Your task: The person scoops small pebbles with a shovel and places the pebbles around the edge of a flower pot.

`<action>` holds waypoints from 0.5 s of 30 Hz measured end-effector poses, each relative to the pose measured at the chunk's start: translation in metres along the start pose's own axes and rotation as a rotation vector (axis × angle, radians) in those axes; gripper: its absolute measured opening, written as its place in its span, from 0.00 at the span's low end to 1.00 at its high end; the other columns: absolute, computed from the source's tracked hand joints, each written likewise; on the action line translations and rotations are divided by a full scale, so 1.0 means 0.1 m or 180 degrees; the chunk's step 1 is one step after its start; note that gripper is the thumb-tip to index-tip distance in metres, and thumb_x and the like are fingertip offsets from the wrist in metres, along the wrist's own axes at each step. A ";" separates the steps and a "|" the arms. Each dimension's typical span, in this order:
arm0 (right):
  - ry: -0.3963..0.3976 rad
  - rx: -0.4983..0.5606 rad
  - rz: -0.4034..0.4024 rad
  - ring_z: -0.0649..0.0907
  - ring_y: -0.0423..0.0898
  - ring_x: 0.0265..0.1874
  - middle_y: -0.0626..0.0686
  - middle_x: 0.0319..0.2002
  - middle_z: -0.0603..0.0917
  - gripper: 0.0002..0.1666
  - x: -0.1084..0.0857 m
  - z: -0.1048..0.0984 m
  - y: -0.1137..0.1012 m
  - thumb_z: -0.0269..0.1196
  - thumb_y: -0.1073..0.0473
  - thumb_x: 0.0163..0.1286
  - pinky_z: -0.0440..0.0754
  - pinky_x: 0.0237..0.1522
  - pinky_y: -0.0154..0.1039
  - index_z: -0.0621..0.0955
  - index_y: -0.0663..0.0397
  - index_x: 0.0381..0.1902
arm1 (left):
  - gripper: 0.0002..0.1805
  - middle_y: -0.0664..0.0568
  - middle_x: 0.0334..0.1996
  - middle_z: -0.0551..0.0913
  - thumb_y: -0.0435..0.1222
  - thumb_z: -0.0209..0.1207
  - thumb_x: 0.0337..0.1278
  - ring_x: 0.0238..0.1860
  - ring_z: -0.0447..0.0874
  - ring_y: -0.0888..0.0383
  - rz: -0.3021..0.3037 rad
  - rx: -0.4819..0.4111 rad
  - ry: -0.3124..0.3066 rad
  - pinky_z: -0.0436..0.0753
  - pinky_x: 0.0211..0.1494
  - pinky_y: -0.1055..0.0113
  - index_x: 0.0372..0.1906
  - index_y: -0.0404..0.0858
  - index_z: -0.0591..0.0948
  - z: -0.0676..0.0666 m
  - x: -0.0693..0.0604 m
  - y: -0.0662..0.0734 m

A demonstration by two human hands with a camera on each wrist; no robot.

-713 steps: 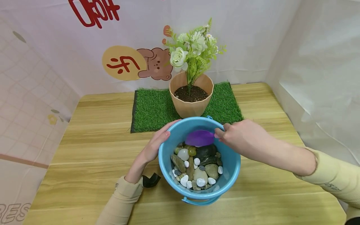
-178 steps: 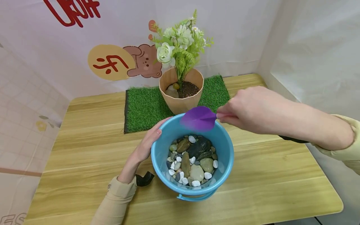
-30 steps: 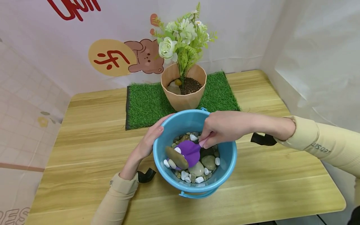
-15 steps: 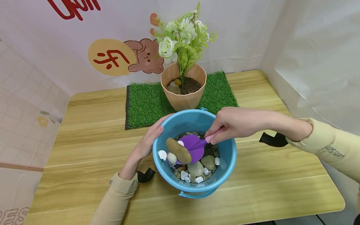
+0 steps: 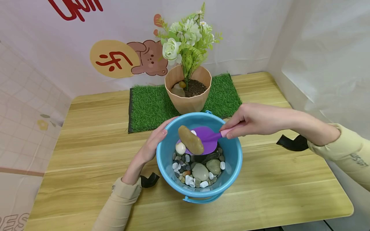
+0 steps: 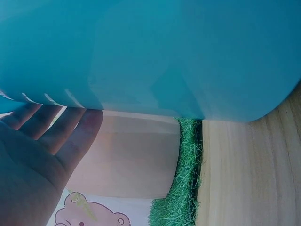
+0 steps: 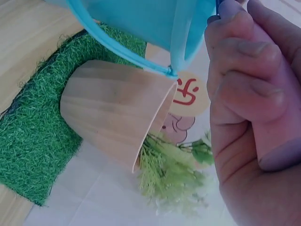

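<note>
A blue bucket (image 5: 234, 173) holds several dark, grey and white stones. My right hand (image 5: 257, 120) grips the pink handle (image 5: 231, 130) of a purple scoop (image 5: 208, 141); in the right wrist view the fingers of that hand (image 7: 254, 94) curl round the handle. On the scoop, inside the bucket's mouth, lie a long brown stone (image 5: 190, 140) and a round whitish stone (image 5: 180, 148), with a small white one behind. My left hand (image 5: 151, 142) rests on the bucket's left side, its fingers extended against the wall, as the left wrist view shows with the hand (image 6: 51, 150).
Behind the bucket a peach flowerpot (image 5: 189, 104) with white flowers (image 5: 188, 35) stands on a green grass mat (image 5: 150, 109). In its soil are a grey stone and a yellowish one. The bucket's handle (image 5: 203, 200) hangs at the front. Fabric walls edge the wooden table (image 5: 95, 154).
The right hand has drawn back to the right and up with the scoop, raising the brown and whitish stones from the pile. My left hand has stayed on the bucket.
</note>
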State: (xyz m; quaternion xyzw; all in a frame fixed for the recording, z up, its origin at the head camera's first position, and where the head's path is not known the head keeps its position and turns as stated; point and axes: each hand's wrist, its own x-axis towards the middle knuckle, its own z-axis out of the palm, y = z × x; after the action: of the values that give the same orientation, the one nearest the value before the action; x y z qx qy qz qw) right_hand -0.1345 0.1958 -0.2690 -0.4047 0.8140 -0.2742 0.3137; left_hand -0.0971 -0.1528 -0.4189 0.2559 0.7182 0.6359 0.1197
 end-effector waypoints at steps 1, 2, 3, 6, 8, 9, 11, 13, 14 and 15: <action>0.0034 0.0016 0.0047 0.85 0.30 0.33 0.46 0.51 0.93 0.17 -0.01 -0.01 0.01 0.66 0.48 0.75 0.82 0.33 0.26 0.89 0.43 0.57 | 0.35 0.33 0.78 0.67 0.43 0.34 0.77 0.74 0.72 0.34 -0.0009 -0.0007 -0.0005 0.84 0.68 0.55 0.82 0.34 0.59 0.00 0.00 0.01; 0.0068 0.0013 0.0090 0.82 0.28 0.28 0.45 0.46 0.94 0.18 -0.03 -0.03 0.01 0.67 0.48 0.75 0.78 0.29 0.25 0.89 0.44 0.58 | 0.35 0.33 0.78 0.67 0.43 0.34 0.77 0.74 0.72 0.33 -0.0021 -0.0009 -0.0008 0.84 0.68 0.52 0.82 0.34 0.59 0.00 0.00 0.01; 0.0095 0.0027 0.0128 0.74 0.28 0.22 0.44 0.40 0.93 0.18 -0.03 -0.04 0.02 0.67 0.48 0.75 0.73 0.24 0.26 0.89 0.45 0.58 | 0.35 0.33 0.78 0.67 0.44 0.34 0.77 0.75 0.72 0.34 -0.0034 -0.0020 -0.0008 0.84 0.68 0.49 0.82 0.34 0.59 0.00 0.00 0.02; 0.0207 0.0051 0.0255 0.60 0.32 0.18 0.41 0.29 0.88 0.18 -0.06 -0.10 0.04 0.67 0.50 0.75 0.62 0.19 0.29 0.89 0.46 0.58 | 0.35 0.32 0.78 0.66 0.44 0.34 0.77 0.75 0.71 0.33 -0.0026 -0.0033 -0.0022 0.82 0.69 0.42 0.82 0.33 0.58 0.01 0.01 0.03; 0.0291 0.0029 0.0351 0.60 0.32 0.17 0.40 0.22 0.79 0.17 -0.07 -0.13 0.07 0.67 0.52 0.75 0.62 0.18 0.30 0.89 0.46 0.58 | 0.35 0.32 0.78 0.66 0.43 0.34 0.77 0.74 0.72 0.33 -0.0012 -0.0048 -0.0034 0.82 0.69 0.43 0.82 0.33 0.58 0.01 0.01 0.03; 0.0345 0.0005 0.0393 0.61 0.33 0.17 0.40 0.22 0.81 0.16 -0.07 -0.16 0.09 0.67 0.52 0.75 0.62 0.18 0.30 0.89 0.46 0.58 | 0.35 0.31 0.78 0.66 0.43 0.34 0.77 0.74 0.72 0.33 -0.0006 -0.0066 -0.0041 0.83 0.70 0.47 0.82 0.32 0.58 0.01 0.01 0.03; 0.0452 -0.0071 0.0486 0.63 0.34 0.17 0.41 0.24 0.83 0.15 -0.08 -0.20 0.13 0.67 0.53 0.75 0.64 0.18 0.31 0.90 0.45 0.56 | 0.35 0.32 0.78 0.66 0.43 0.34 0.77 0.74 0.72 0.33 0.0000 -0.0062 -0.0043 0.83 0.70 0.53 0.82 0.32 0.58 0.01 0.01 0.03; 0.0545 -0.0148 0.0634 0.66 0.35 0.17 0.42 0.22 0.79 0.15 -0.09 -0.25 0.17 0.67 0.52 0.75 0.64 0.17 0.31 0.90 0.44 0.56 | 0.35 0.32 0.78 0.66 0.43 0.34 0.77 0.74 0.72 0.33 0.0002 -0.0076 -0.0045 0.84 0.69 0.56 0.82 0.33 0.58 0.01 0.01 0.03; 0.0583 -0.0176 0.0690 0.67 0.35 0.16 0.43 0.23 0.80 0.15 -0.09 -0.28 0.19 0.67 0.52 0.75 0.65 0.17 0.31 0.90 0.43 0.56 | 0.35 0.31 0.78 0.67 0.42 0.34 0.77 0.74 0.72 0.32 0.0011 -0.0086 -0.0048 0.84 0.69 0.57 0.82 0.33 0.58 0.01 0.01 0.02; 0.0621 -0.0212 0.0745 0.67 0.36 0.16 0.44 0.23 0.80 0.15 -0.08 -0.31 0.22 0.66 0.52 0.76 0.66 0.17 0.31 0.90 0.43 0.56 | 0.35 0.31 0.78 0.67 0.42 0.34 0.78 0.74 0.72 0.32 0.0015 -0.0097 -0.0047 0.85 0.69 0.54 0.82 0.33 0.58 0.01 0.01 0.02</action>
State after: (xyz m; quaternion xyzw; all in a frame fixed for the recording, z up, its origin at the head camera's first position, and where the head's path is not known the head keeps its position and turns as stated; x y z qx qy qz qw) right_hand -0.1637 0.2201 -0.2618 -0.2887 0.8909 -0.2466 0.2493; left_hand -0.0971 -0.1519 -0.4173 0.2605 0.7069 0.6451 0.1273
